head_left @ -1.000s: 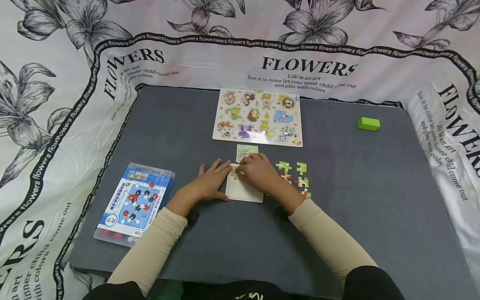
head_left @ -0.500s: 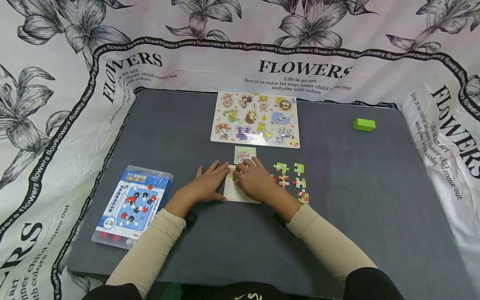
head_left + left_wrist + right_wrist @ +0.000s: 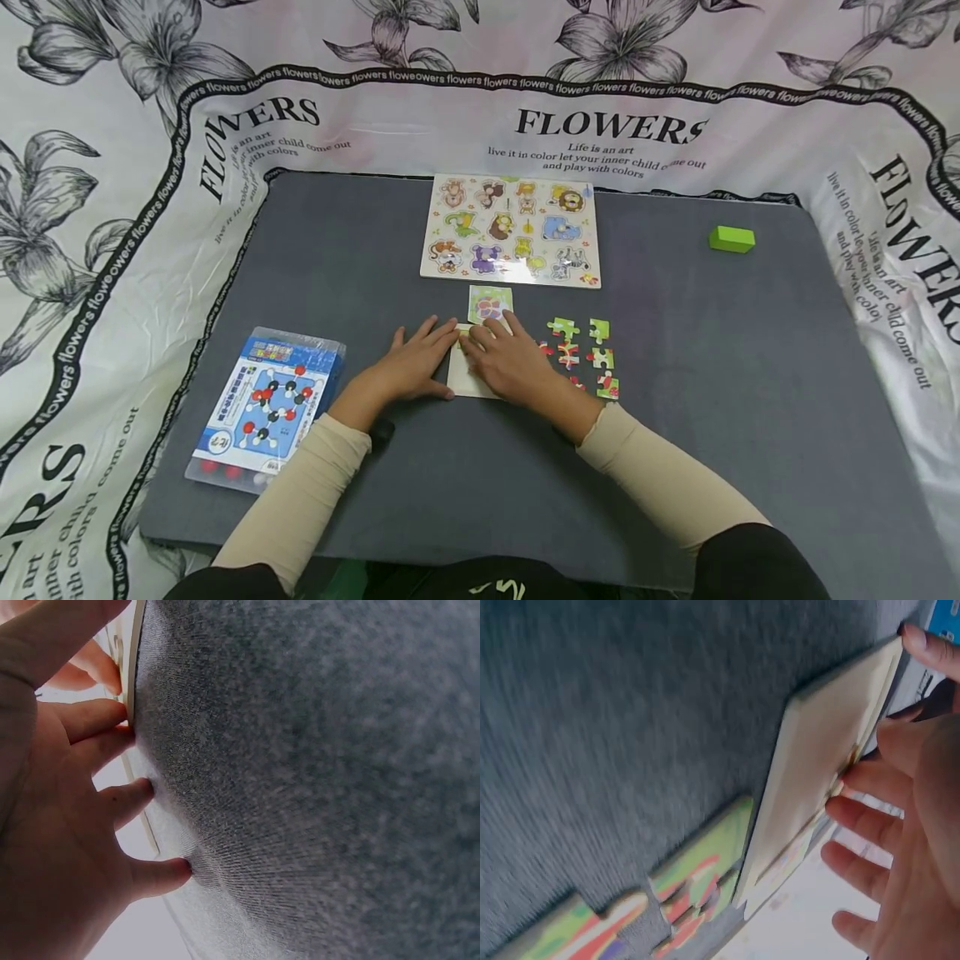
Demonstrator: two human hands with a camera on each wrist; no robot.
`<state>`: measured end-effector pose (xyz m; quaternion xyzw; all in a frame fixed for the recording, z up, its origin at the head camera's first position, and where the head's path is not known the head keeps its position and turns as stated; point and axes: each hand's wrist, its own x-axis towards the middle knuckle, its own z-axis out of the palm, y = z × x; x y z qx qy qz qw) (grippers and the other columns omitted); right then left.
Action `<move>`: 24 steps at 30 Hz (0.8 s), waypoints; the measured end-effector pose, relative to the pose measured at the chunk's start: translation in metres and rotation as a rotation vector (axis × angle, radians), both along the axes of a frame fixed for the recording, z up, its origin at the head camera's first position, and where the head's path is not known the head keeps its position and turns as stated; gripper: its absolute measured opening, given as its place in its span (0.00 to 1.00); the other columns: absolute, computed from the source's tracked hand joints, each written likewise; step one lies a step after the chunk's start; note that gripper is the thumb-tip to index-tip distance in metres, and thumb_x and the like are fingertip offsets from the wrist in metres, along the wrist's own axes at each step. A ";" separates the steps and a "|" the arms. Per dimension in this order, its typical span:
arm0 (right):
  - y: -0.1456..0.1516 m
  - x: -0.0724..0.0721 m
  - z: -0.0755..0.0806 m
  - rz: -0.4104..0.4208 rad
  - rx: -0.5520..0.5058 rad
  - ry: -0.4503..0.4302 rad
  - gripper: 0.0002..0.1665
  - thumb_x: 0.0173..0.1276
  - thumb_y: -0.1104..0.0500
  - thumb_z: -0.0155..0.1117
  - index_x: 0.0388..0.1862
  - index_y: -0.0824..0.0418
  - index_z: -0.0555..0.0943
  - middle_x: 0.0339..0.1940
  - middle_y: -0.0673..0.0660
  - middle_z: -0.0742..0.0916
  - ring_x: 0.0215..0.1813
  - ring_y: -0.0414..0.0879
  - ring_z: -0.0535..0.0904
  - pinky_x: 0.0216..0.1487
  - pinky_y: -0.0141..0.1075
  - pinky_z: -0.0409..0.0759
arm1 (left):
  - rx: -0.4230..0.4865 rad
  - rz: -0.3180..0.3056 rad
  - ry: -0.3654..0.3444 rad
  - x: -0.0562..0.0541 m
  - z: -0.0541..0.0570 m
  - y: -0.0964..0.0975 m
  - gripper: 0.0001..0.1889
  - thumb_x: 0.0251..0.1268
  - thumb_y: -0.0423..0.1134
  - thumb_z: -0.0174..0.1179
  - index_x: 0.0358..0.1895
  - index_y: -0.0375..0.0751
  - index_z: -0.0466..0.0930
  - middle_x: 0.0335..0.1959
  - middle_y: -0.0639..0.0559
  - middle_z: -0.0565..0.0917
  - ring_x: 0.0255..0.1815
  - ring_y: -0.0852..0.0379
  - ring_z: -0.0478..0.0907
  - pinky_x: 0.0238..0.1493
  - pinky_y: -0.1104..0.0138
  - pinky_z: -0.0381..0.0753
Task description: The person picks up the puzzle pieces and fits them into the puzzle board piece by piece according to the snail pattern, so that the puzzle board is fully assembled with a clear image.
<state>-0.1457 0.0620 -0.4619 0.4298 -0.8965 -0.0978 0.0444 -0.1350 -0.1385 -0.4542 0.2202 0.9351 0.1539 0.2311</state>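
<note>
A shallow pale wooden puzzle tray [image 3: 467,383] lies in front of the person, its bare base showing in the right wrist view. My left hand [image 3: 408,367] rests along the tray's left side, fingers spread, fingertips touching its edge. Over the tray's upper part lies my right hand [image 3: 513,362]. Its fingertips touch down near the far edge, where a puzzle piece seen earlier is now mostly hidden beneath them. Loose jigsaw pieces [image 3: 602,358] in green and red lie right of the tray, some partly behind the right hand. A small picture card [image 3: 490,304] sits just beyond the tray.
An animal puzzle board [image 3: 510,232] lies at the table's far side. A boxed molecule model kit [image 3: 270,408] is at the left, beside the left forearm. A green block [image 3: 732,239] stands at the far right. Flower-printed cloth surrounds the grey table [image 3: 712,400].
My right hand's fingers have flattened from a bunched pose onto the upper part of the tray, covering the piece there. The left hand stays in place. The head view shifts slightly.
</note>
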 end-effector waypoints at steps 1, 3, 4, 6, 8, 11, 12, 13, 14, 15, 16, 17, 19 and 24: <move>0.000 0.000 0.001 -0.003 0.005 0.002 0.28 0.76 0.44 0.49 0.70 0.54 0.72 0.63 0.54 0.78 0.67 0.53 0.70 0.71 0.53 0.61 | 0.000 0.001 0.000 -0.001 0.000 0.000 0.51 0.55 0.55 0.70 0.78 0.43 0.50 0.80 0.50 0.46 0.80 0.43 0.36 0.68 0.31 0.40; 0.000 0.000 0.003 -0.009 0.020 -0.001 0.29 0.76 0.43 0.49 0.70 0.54 0.71 0.63 0.54 0.77 0.67 0.52 0.70 0.71 0.53 0.61 | 0.003 0.000 0.007 -0.002 -0.001 0.000 0.52 0.55 0.55 0.70 0.78 0.43 0.50 0.80 0.50 0.46 0.80 0.44 0.36 0.68 0.32 0.40; 0.000 0.000 0.004 -0.015 0.026 -0.008 0.29 0.76 0.43 0.49 0.70 0.53 0.71 0.64 0.54 0.77 0.67 0.52 0.70 0.71 0.53 0.61 | 0.008 0.000 0.009 -0.003 -0.001 0.000 0.51 0.55 0.54 0.70 0.78 0.43 0.51 0.80 0.49 0.46 0.80 0.43 0.36 0.68 0.31 0.40; 0.001 0.000 0.005 -0.019 0.024 -0.031 0.29 0.76 0.43 0.49 0.70 0.53 0.72 0.64 0.53 0.77 0.67 0.52 0.70 0.71 0.54 0.61 | 0.013 -0.001 0.014 -0.002 -0.001 0.000 0.51 0.54 0.54 0.71 0.77 0.42 0.51 0.80 0.48 0.47 0.80 0.43 0.37 0.68 0.31 0.41; 0.001 0.001 0.005 -0.024 0.011 -0.062 0.28 0.76 0.43 0.49 0.69 0.53 0.72 0.65 0.53 0.77 0.67 0.53 0.70 0.71 0.55 0.60 | 0.013 0.000 0.018 -0.001 -0.002 0.001 0.51 0.53 0.54 0.71 0.77 0.41 0.52 0.80 0.47 0.47 0.80 0.43 0.37 0.68 0.31 0.41; 0.003 0.001 0.004 -0.036 -0.018 -0.115 0.28 0.76 0.44 0.50 0.69 0.53 0.72 0.65 0.53 0.77 0.67 0.53 0.71 0.71 0.56 0.60 | 0.015 0.002 0.015 0.000 -0.003 0.003 0.51 0.53 0.54 0.71 0.76 0.40 0.54 0.80 0.45 0.47 0.80 0.42 0.37 0.68 0.31 0.42; 0.004 0.001 0.003 -0.040 -0.029 -0.139 0.28 0.76 0.44 0.49 0.70 0.53 0.71 0.66 0.53 0.76 0.67 0.53 0.70 0.71 0.57 0.59 | 0.014 0.001 0.013 0.000 -0.003 0.004 0.51 0.53 0.54 0.71 0.76 0.40 0.54 0.80 0.45 0.47 0.80 0.42 0.37 0.68 0.31 0.42; 0.007 0.001 0.002 -0.043 -0.044 -0.165 0.28 0.76 0.44 0.49 0.71 0.52 0.70 0.66 0.53 0.76 0.67 0.53 0.70 0.71 0.57 0.59 | 0.016 0.000 0.010 0.001 -0.003 0.005 0.51 0.53 0.54 0.71 0.76 0.40 0.54 0.80 0.45 0.47 0.80 0.42 0.37 0.68 0.31 0.42; 0.009 0.001 0.001 -0.046 -0.063 -0.192 0.29 0.77 0.44 0.49 0.71 0.52 0.69 0.67 0.53 0.75 0.68 0.53 0.69 0.71 0.57 0.58 | 0.018 0.000 0.006 0.002 -0.003 0.005 0.51 0.53 0.54 0.71 0.76 0.40 0.54 0.80 0.45 0.47 0.80 0.42 0.37 0.68 0.31 0.42; 0.012 0.000 -0.001 -0.046 -0.088 -0.215 0.28 0.77 0.44 0.49 0.72 0.52 0.69 0.68 0.53 0.75 0.68 0.53 0.69 0.71 0.57 0.59 | 0.017 0.000 0.002 0.002 -0.004 0.005 0.51 0.53 0.55 0.71 0.76 0.40 0.54 0.80 0.45 0.47 0.80 0.42 0.37 0.67 0.31 0.42; 0.016 -0.001 -0.001 -0.052 -0.120 -0.239 0.28 0.77 0.44 0.48 0.72 0.52 0.69 0.68 0.53 0.75 0.68 0.53 0.69 0.71 0.57 0.58 | 0.017 0.003 -0.001 0.003 -0.004 0.005 0.51 0.53 0.55 0.71 0.76 0.40 0.54 0.80 0.45 0.46 0.80 0.42 0.37 0.67 0.31 0.42; 0.020 -0.003 -0.002 -0.061 -0.160 -0.255 0.28 0.77 0.45 0.49 0.71 0.52 0.69 0.68 0.54 0.75 0.68 0.54 0.69 0.70 0.56 0.59 | 0.011 0.005 -0.001 0.004 -0.005 0.005 0.51 0.53 0.55 0.71 0.76 0.40 0.53 0.80 0.46 0.46 0.80 0.42 0.37 0.68 0.31 0.42; 0.033 -0.008 -0.002 -0.089 -0.242 -0.253 0.26 0.77 0.47 0.51 0.68 0.53 0.72 0.65 0.56 0.77 0.66 0.54 0.71 0.68 0.55 0.61 | 0.002 0.011 0.001 0.005 -0.005 0.004 0.52 0.53 0.55 0.71 0.76 0.40 0.53 0.80 0.47 0.46 0.80 0.42 0.37 0.68 0.31 0.41; 0.082 -0.023 0.009 -0.251 -0.349 -0.149 0.18 0.69 0.55 0.63 0.56 0.58 0.81 0.54 0.59 0.83 0.59 0.56 0.76 0.64 0.53 0.67 | 0.004 0.014 0.017 0.003 -0.001 0.005 0.52 0.53 0.54 0.72 0.77 0.41 0.52 0.80 0.47 0.47 0.80 0.43 0.37 0.68 0.31 0.40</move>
